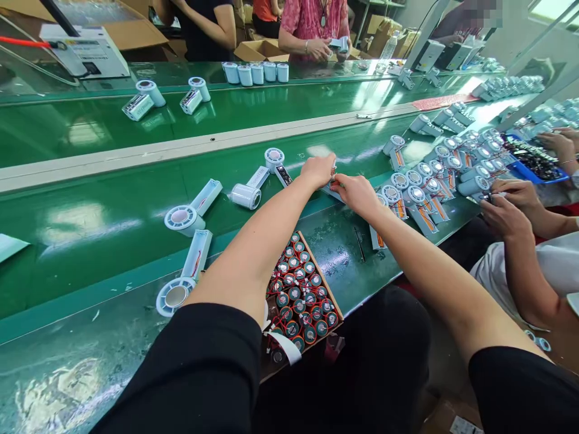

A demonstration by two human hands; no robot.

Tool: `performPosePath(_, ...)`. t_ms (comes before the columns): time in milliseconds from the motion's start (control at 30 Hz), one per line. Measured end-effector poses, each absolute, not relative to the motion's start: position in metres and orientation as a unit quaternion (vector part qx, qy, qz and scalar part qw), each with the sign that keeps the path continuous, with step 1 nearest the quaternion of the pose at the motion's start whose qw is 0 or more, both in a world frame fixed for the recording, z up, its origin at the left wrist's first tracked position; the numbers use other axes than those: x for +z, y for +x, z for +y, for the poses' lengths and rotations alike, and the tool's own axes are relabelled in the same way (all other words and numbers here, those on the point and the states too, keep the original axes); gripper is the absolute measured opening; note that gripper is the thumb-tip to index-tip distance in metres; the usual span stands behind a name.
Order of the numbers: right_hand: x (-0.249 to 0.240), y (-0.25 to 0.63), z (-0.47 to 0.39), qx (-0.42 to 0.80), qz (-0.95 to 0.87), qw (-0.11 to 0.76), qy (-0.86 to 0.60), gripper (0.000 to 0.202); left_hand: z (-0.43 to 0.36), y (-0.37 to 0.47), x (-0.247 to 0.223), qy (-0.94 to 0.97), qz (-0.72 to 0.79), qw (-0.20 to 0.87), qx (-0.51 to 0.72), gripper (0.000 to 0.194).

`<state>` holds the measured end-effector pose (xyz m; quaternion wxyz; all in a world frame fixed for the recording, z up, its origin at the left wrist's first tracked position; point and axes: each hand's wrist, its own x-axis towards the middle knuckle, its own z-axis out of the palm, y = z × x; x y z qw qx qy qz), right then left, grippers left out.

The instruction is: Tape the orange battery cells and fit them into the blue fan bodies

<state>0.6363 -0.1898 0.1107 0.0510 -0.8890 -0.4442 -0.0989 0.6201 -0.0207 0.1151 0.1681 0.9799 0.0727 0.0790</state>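
My left hand (320,169) and my right hand (357,191) come together over the near edge of the green belt, fingers pinched. Between and beneath them shows part of a light-blue plastic housing (332,191); the small part at the fingertips is too hidden to name. Just left of my left hand lies a light-blue housing with a round vented end (274,158) and a dark strip in its handle. Below my forearms stands an open cardboard box (309,244) of small green-topped cylinders with red wires (294,293). A thin dark rod (359,244) lies near my right forearm.
More light-blue housings lie left (181,218) and crowd the right (416,194). At right, a co-worker's hands (509,205) work near a blue tray (549,179) of dark parts. Across the belt (113,150), another person's hands (321,49) hold a housing.
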Motion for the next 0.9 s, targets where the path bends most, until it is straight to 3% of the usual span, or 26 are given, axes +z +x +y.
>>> performPosePath(200, 0.116, 0.637, -0.182, -0.062, -0.419, -0.039, -0.905, 0.041, -0.03, 0.62, 0.118, 0.973, 0.099, 0.189, 0.094, 0.035)
performPosePath(633, 0.141, 0.631, -0.197, -0.059, -0.41, -0.08, -0.907, 0.041, -0.046, 0.617, 0.119, 0.964, 0.111, 0.215, 0.108, 0.044)
performPosePath(900, 0.126, 0.646, -0.18, -0.033, -0.356, -0.134, -0.924, 0.05, -0.055, 0.619, 0.129, 0.967, 0.107, 0.213, 0.095, 0.044)
